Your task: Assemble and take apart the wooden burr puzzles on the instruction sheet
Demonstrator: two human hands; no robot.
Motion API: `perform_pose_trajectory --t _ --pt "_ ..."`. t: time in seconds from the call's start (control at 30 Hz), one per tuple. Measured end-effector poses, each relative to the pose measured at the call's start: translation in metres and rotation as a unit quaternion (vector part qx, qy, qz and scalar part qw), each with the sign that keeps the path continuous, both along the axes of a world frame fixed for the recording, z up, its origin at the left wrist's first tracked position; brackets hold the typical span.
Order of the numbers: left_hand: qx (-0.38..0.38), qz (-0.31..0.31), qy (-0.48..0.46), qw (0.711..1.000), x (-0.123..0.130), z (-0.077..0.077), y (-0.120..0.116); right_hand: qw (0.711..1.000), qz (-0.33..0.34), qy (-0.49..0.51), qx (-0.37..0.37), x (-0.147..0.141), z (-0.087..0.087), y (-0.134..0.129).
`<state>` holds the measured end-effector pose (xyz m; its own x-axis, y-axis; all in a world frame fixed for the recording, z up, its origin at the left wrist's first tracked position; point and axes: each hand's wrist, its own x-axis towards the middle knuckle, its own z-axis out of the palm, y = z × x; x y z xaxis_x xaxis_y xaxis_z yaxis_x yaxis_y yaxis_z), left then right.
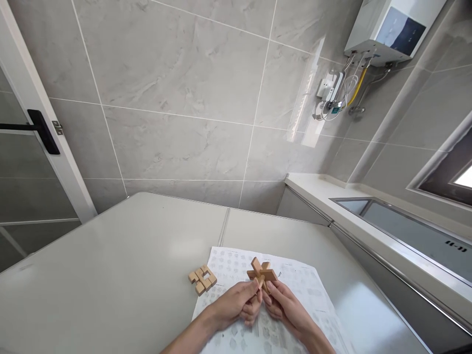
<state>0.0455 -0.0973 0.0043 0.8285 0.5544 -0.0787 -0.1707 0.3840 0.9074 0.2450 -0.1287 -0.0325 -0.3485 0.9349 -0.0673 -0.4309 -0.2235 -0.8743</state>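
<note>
A cluster of interlocked wooden pieces [256, 266], with bars sticking out in several directions, is held just above a printed sheet [309, 280]. My left hand [239, 302] pinches its lower part with thumb and fingers. From the right side, my right hand [286, 307] grips the same cluster, its thumb near a flat bar. The fingertips of both hands almost meet beneath it. Left of the hands, several notched wooden pieces [202, 279] lie together, partly over the sheet's left edge.
The pale table [110, 260] has a seam [224, 226] running towards the tiled wall. A counter [306, 182] with a sink [405, 231] stands at the right. A white door frame [55, 128] is at the left, and a water heater [391, 29] hangs at the upper right.
</note>
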Motion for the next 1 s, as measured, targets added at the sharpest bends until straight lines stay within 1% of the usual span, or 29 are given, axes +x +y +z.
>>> perform_pose_trajectory --t 0.2,0.33,0.43,0.53,0.7,0.83,1.0 --pt "-0.010 0.061 0.010 0.998 0.002 -0.005 0.004 0.999 -0.020 0.018 -0.019 -0.003 0.009 -0.002" --pt "-0.020 0.103 0.017 0.994 0.001 -0.005 0.007 0.996 -0.063 0.047 -0.033 0.001 0.011 0.002" --pt "-0.028 0.121 0.023 0.992 0.000 -0.004 0.008 0.989 -0.116 0.080 -0.040 0.009 0.006 0.009" --pt "-0.036 0.131 0.029 0.990 0.000 -0.003 0.008 0.977 -0.172 0.117 -0.045 0.020 -0.003 0.016" --pt "-0.042 0.137 0.039 0.989 0.000 -0.002 0.008 0.955 -0.243 0.167 -0.036 0.039 -0.016 0.025" --pt "-0.041 0.136 0.048 0.989 -0.002 0.001 0.008 0.940 -0.284 0.187 -0.022 0.051 -0.025 0.029" --pt "-0.041 0.138 0.050 0.988 -0.002 0.003 0.007 0.930 -0.309 0.198 -0.004 0.063 -0.031 0.032"
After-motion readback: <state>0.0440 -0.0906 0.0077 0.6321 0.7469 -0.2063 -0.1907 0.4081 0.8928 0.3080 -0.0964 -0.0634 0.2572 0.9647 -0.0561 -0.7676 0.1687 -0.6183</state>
